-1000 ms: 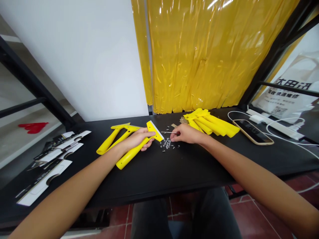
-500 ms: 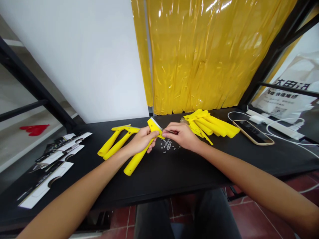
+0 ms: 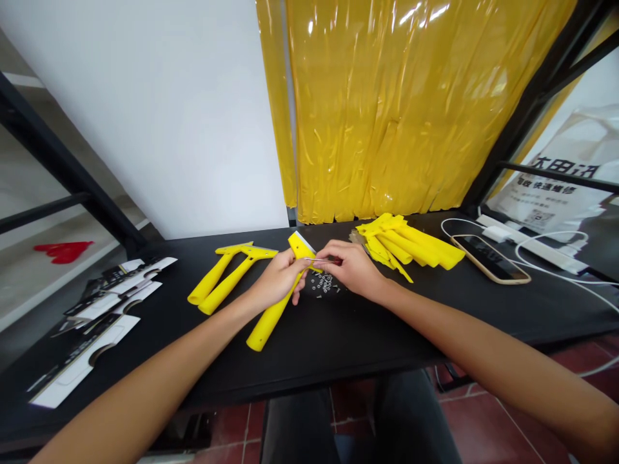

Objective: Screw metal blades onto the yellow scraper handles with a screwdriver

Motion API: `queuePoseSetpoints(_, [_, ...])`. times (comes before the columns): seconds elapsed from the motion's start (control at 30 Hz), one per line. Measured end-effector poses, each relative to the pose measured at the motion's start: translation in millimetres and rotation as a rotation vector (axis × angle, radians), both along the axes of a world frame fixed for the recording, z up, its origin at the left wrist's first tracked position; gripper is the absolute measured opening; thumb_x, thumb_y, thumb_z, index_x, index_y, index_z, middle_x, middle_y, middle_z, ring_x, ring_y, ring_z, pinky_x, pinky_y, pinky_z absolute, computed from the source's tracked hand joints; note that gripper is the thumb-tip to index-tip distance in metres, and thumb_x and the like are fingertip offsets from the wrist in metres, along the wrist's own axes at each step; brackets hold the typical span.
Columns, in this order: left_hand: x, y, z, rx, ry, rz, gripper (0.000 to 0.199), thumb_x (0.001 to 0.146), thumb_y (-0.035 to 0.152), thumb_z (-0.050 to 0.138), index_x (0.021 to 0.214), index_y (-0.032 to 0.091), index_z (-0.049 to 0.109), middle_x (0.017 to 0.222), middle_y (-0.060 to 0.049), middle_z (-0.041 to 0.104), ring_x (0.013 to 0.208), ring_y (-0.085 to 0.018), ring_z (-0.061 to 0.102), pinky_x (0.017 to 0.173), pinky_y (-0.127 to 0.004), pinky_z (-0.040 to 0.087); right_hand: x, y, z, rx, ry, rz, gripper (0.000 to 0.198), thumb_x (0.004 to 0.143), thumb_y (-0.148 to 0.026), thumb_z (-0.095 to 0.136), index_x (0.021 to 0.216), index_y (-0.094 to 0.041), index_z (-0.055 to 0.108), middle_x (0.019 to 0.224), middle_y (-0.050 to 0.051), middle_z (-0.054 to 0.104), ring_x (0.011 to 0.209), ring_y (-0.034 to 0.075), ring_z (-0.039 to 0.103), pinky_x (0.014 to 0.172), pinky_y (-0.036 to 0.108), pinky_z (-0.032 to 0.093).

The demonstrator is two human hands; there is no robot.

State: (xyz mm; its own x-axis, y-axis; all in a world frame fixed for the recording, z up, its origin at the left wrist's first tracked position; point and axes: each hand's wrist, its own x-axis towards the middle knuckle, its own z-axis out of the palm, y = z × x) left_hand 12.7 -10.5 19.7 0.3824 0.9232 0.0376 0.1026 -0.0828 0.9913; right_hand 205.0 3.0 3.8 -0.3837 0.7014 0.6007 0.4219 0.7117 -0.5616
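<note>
My left hand is closed around a yellow scraper just below its head, which has a metal strip along the top edge. The scraper's handle slants down toward the table's front. In my right hand is a screwdriver with a dark red handle, its thin shaft pointing left across the scraper's head beside my left thumb. Where the tip rests is too small to tell. Small screws and nuts lie on the black table beneath my hands.
Two yellow scrapers lie to the left. A heap of yellow scraper parts sits on the right, near a phone and a white power strip with cables. Printed card sleeves are piled at the far left.
The scraper in my left hand has shifted slightly toward me and right. The screwdriver's shaft has swung to lie nearly level, its tip farther left across the head.
</note>
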Motion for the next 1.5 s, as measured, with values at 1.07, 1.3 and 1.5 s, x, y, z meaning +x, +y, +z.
queuePoseSetpoints(1.07, [-23,31,-8.2,-0.244,-0.068,0.014,0.025,0.085,0.029,0.064,0.069,0.019,0.048,0.057,0.001,0.051,0.041,-0.01,0.045,0.033,-0.024,0.038,57,37,6,-0.394,-0.419,0.043,0.019,0.076,-0.025,0.07,0.094,-0.018,0.076,0.066,-0.003,0.058,0.06,0.012,0.05,0.058,0.024,0.036])
queuePoseSetpoints(1.3, [-22,27,-4.7,-0.231,-0.065,0.01,0.023,0.085,0.027,0.063,0.069,0.019,0.048,0.056,0.001,0.051,0.04,-0.01,0.045,0.034,-0.023,0.039,69,29,20,-0.604,-0.566,0.395,0.026,0.077,-0.035,0.075,0.099,-0.021,0.076,0.065,-0.005,0.059,0.061,0.011,0.053,0.058,0.023,0.038])
queuePoseSetpoints(1.5, [-25,33,-12.1,-0.252,-0.118,-0.038,0.025,0.083,0.03,0.067,0.07,0.019,0.048,0.06,0.001,0.053,0.041,-0.01,0.047,0.032,-0.023,0.039,66,33,12,-0.557,-0.521,0.38,0.015,0.078,-0.031,0.074,0.088,-0.021,0.078,0.078,-0.001,0.072,0.068,0.013,0.059,0.063,0.025,0.041])
